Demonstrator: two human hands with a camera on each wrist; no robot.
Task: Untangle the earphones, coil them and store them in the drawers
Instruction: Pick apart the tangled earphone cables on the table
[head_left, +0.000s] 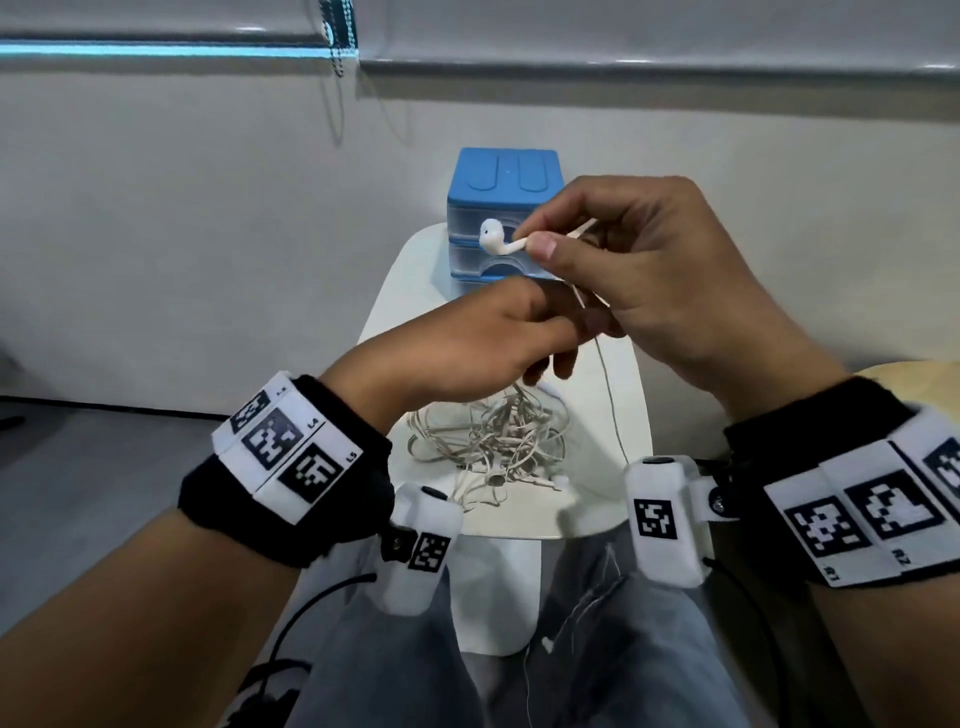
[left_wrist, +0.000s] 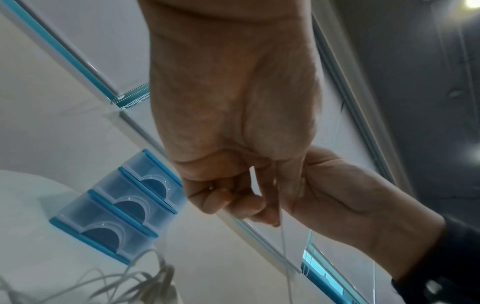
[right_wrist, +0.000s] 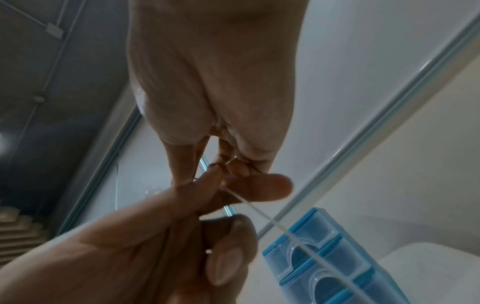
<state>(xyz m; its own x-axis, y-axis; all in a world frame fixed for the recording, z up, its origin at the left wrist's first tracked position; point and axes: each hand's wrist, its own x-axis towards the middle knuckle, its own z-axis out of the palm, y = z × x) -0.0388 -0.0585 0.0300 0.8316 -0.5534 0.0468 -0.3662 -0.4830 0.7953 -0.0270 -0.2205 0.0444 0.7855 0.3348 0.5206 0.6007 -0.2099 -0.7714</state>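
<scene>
A tangle of white earphones (head_left: 488, 441) lies on the small white table (head_left: 587, 514). My right hand (head_left: 540, 249) is raised above it and pinches the stem of one white earbud (head_left: 493, 236) between thumb and forefinger. The cable (head_left: 608, 395) of that earbud runs down from the hand toward the table. My left hand (head_left: 519, 332) sits just below the right hand with curled fingers and holds the same cable (left_wrist: 284, 246). In the right wrist view the cable (right_wrist: 259, 214) stretches taut from the fingers. The blue drawer unit (head_left: 504, 208) stands behind both hands, all drawers closed.
The table is narrow, with its front edge near my knees (head_left: 623, 649). A white wall (head_left: 208, 234) rises right behind the drawer unit. A blind's bead chain (head_left: 337, 52) hangs at the upper left. The floor (head_left: 78, 467) lies to the left.
</scene>
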